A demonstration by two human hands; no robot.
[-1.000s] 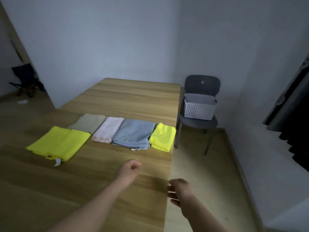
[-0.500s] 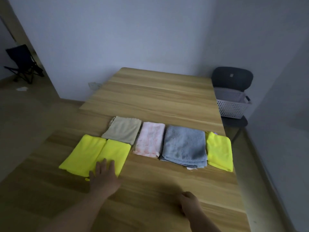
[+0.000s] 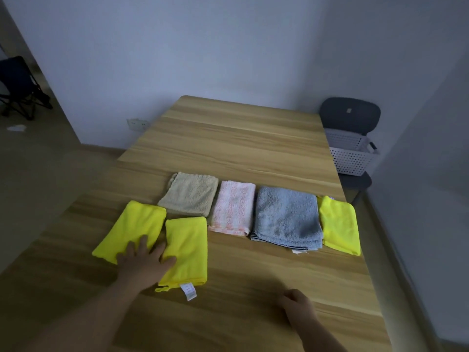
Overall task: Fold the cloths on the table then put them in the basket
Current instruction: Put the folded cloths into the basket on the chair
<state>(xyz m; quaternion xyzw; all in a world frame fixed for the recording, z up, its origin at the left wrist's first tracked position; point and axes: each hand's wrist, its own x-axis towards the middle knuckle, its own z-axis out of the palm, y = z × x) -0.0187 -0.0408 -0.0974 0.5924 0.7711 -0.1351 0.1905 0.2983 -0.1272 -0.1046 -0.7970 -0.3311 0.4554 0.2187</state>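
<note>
Folded cloths lie in a row on the wooden table [image 3: 241, 138]: a beige cloth [image 3: 190, 194], a pink cloth [image 3: 233, 207], a blue-grey cloth [image 3: 286, 217] and a small yellow cloth [image 3: 340, 224] at the right edge. Nearer me lie two more yellow cloths, the left one [image 3: 129, 224] and the right one [image 3: 187, 250] with a white tag. My left hand [image 3: 144, 257] rests flat between them, fingers on the left cloth, thumb against the right one. My right hand [image 3: 297, 303] rests loosely curled on the table, holding nothing. The white perforated basket [image 3: 352, 158] stands on a chair.
The dark chair [image 3: 350, 115] with the basket stands off the table's far right corner, near the wall. A folding chair [image 3: 17, 90] stands on the floor at far left. A wall socket [image 3: 137, 123] is behind the table.
My left hand reached left onto the yellow cloths. The right yellow cloth has slid toward me, apart from the left one. The view swung left; my right hand came to rest on the table.
</note>
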